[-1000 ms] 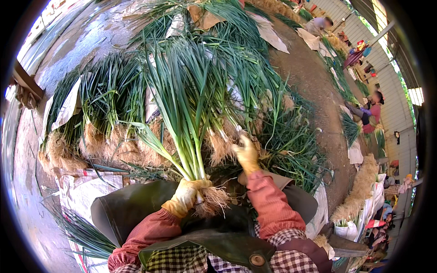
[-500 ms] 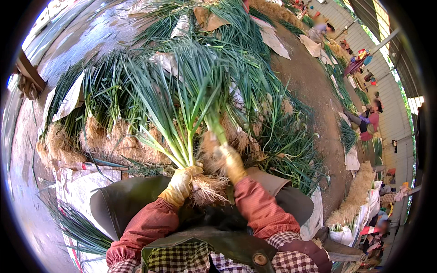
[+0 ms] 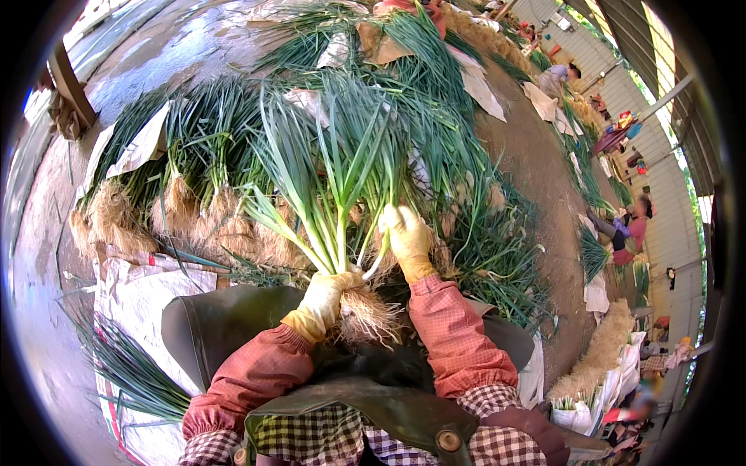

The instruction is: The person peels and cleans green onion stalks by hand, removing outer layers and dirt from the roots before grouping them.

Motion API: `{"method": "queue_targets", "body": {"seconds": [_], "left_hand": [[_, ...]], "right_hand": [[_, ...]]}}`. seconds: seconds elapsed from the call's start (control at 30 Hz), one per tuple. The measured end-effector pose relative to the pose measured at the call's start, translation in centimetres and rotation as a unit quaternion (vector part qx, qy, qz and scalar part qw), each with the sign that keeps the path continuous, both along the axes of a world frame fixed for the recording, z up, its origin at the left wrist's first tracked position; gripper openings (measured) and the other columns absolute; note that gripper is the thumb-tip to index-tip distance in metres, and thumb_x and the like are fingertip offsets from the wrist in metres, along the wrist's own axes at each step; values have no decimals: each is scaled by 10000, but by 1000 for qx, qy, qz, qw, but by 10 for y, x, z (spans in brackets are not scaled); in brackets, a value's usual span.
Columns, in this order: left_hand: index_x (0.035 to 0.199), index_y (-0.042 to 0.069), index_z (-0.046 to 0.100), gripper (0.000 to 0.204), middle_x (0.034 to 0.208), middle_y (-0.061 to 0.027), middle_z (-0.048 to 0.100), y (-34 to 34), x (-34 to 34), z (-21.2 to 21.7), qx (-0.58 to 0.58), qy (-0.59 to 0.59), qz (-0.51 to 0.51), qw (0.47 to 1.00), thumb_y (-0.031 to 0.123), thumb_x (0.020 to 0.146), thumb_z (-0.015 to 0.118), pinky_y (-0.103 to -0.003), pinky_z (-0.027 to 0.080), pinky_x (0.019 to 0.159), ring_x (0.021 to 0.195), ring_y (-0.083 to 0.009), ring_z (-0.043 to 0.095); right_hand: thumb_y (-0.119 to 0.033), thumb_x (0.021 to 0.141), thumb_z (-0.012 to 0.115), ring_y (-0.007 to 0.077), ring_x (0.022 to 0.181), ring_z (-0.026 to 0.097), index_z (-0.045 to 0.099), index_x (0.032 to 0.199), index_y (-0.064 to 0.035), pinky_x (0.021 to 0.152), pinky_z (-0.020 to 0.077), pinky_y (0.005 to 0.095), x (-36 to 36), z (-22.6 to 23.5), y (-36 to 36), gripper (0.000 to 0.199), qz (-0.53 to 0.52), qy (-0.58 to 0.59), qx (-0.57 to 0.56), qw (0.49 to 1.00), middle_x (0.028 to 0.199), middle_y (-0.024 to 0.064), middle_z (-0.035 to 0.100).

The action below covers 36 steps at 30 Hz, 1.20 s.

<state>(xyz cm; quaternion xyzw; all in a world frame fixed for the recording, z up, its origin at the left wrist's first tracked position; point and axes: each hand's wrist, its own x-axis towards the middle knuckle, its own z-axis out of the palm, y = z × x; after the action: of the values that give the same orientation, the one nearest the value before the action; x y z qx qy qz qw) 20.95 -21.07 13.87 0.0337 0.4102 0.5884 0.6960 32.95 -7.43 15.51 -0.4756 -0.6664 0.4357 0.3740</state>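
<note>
Since half a second ago, the right hand [image 3: 409, 239] in its pale yellow glove has risen from beside the roots of the held bunch [image 3: 336, 239] of long-leaved, white-stemmed green onions to the right of its stems; the left hand [image 3: 320, 303], in a matching glove, stays at the bunch's base.

Far left of the held bunch stands a brown upright post [image 3: 71, 89]; nearer, below and left of it, long dark-green leaves [image 3: 128, 373] lie over a white woven sack [image 3: 159, 293]; directly left of it, a row of green bunches with shaggy straw-coloured roots [image 3: 175, 208] lies leaves outward; at its base, the left hand's fingers are clamped around the stems, pale roots sticking out rightward above a dark-green apron [image 3: 326, 412]; just right of its stems, the right hand's fingers curl together against a thin, white-ended stalk [image 3: 379, 260], though I cannot tell whether they grip it; farther right of it, loose green leaves [image 3: 505, 260] lie heaped beside brown floor [image 3: 513, 147]; far right of it, a person in a red top [image 3: 637, 231] sits near more greens.
</note>
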Motion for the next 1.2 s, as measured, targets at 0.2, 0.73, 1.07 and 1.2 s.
{"method": "queue_targets", "body": {"seconds": [0.2, 0.73, 1.07, 1.2], "left_hand": [[745, -31, 573, 77, 529, -94, 543, -7, 4, -25, -131, 139, -59, 980, 3, 708, 630, -278, 315, 269, 306, -166, 424], [916, -46, 608, 177, 772, -119, 618, 1, 11, -42, -47, -53, -69, 995, 1, 745, 612, -311, 507, 542, 629, -205, 596], [972, -23, 573, 197, 814, -108, 626, -8, 9, -19, -35, -34, -182, 982, 44, 791, 614, -296, 532, 617, 679, -198, 621], [901, -35, 596, 188, 885, -112, 620, -3, -10, 12, 128, -3, -87, 988, 69, 746, 621, -347, 491, 796, 802, -212, 608]], "right_hand": [[-378, 860, 498, 339, 622, 577, 557, 725, -63, 566, 459, 431, 16, -28, -32, 348, 69, -445, 192, 872, 658, 146, 577], [-203, 845, 604, 84, 517, 525, 588, 879, -41, 419, 451, 189, 77, 22, -4, 167, -202, 142, -146, 958, 719, 38, 598], [-278, 845, 578, 144, 691, 585, 621, 830, -31, 574, 472, 305, 11, -64, -14, 251, 65, -279, -147, 947, 734, 83, 630], [-211, 846, 581, 100, 548, 540, 569, 876, -61, 461, 428, 219, 86, 1, 64, 153, -283, 114, -95, 948, 701, 29, 580]]}}
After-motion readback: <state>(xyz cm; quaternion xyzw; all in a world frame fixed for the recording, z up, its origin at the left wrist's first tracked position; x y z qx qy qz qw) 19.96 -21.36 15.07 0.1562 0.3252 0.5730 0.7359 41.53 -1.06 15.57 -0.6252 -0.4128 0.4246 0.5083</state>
